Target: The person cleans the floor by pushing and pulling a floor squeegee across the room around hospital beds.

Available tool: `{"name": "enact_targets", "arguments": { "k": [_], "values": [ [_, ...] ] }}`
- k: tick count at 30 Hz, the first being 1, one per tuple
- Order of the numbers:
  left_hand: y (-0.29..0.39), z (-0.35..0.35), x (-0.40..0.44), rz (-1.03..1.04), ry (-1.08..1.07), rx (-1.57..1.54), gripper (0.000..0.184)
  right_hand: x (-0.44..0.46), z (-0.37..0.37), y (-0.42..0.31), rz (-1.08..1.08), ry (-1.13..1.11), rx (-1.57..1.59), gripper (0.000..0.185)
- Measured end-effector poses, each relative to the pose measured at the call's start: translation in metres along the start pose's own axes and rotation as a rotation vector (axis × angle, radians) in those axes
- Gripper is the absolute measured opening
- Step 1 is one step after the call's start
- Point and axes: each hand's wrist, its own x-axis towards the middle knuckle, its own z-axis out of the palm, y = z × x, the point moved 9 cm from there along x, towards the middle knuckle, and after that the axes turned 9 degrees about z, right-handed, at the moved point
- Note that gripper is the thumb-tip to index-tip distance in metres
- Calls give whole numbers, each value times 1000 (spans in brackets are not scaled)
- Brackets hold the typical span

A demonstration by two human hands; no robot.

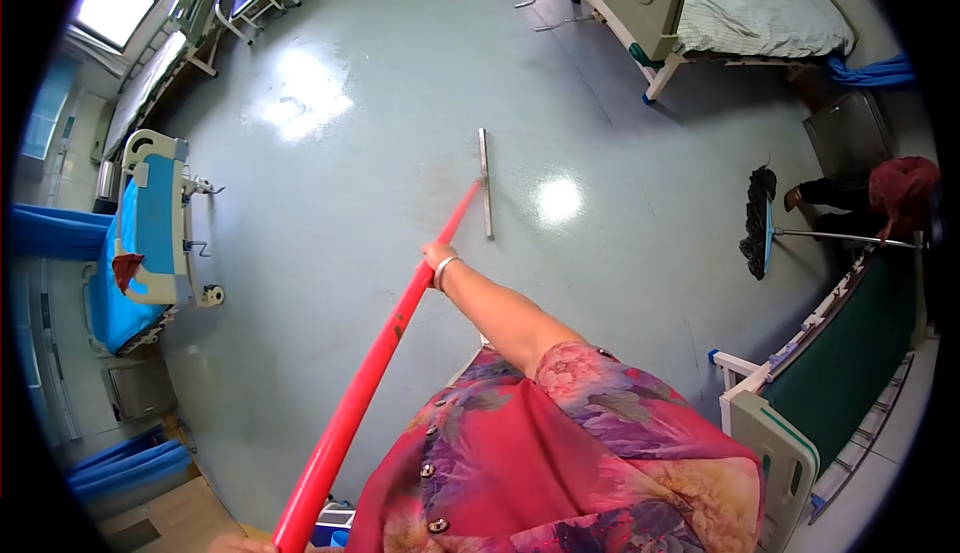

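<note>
Head view. Right hand (438, 256): fingers closed round the red pole (372, 378), part-way along its length. Left hand (240, 543): beside the pole's near end, cut off by the lower border; cannot tell whether its fingers grip.

Key relation: the crossbar head (488, 211) lies on the floor (350, 183), ahead of the right fingers and slightly to their right. Pole's long axis slants from near-left, by the left hand, through the right fist to far-right, meeting the bar near mid-length. Bar's long axis runs nearly fore-and-aft, at an oblique angle to the pole. Right hand is the nearer to the bar.

Materials: pole round, smooth, glossy, with a dark scuff just below the right fingers. Bar slim, straight, grey, metal-like. Floor grey-green, sheet-like, with bright reflections. Bracelet (440, 271) on right wrist, silver-coloured, rigid-looking.

Surroundings: well right of the right fingers, another person (903, 193) beside a mop (758, 223) with crinkled black head, blue frame. Well left, a hospital bed (155, 233) with blue and cream end panel.
</note>
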Motion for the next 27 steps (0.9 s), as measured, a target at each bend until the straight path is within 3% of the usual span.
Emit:
{"name": "enact_targets", "arguments": {
  "k": [1, 6, 8, 11, 17, 19, 20, 27],
  "values": [
    [2, -10, -4, 24, 105, 11, 19, -5, -1, -1, 11, 19, 3, 20],
    [19, -2, -4, 102, -68, -94, 23, -35, -31, 8, 12, -31, 291, 8],
    [17, -9, -6, 133, -28, -140, 23, -45, -54, 11, -14, -53, 364, 8],
    [2, -17, -15, 94, 5, -308, 20, -79, -111, 15, -57, 57, 535, 10],
    [-52, 22, -1, 177, -241, -594, 29, -115, -262, 39, -177, 277, 871, 12],
    [-75, 23, 12, 152, 64, -568, 38, -138, -298, 50, -221, 324, 985, 11],
    [-84, 27, 19, 145, 114, -565, 40, -141, -318, 57, -231, 305, 1006, 12],
    [-105, 89, 70, 71, 59, -798, 32, -186, -414, 96, -315, 364, 1289, 20]
  ]
}}
